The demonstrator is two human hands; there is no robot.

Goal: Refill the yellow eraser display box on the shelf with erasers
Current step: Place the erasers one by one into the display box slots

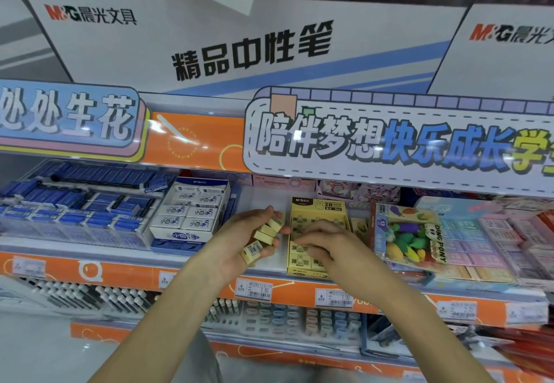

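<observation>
Orange-edged shop shelves (186,268) stand beneath white cardboard cartons (239,47) and glossy printed banners (389,143), brightly lit.

Stationery shop, price tags (254,290), stocked shelf (192,274)

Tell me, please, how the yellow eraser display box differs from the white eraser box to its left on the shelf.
The yellow eraser display box holds pale yellow erasers with a rabbit print; the white eraser box holds white erasers with blue lettering. The right hand lies over the yellow box; no hand touches the white one. The left hand holds yellow erasers between the two boxes. Both boxes stand open-topped on one shelf.
</observation>
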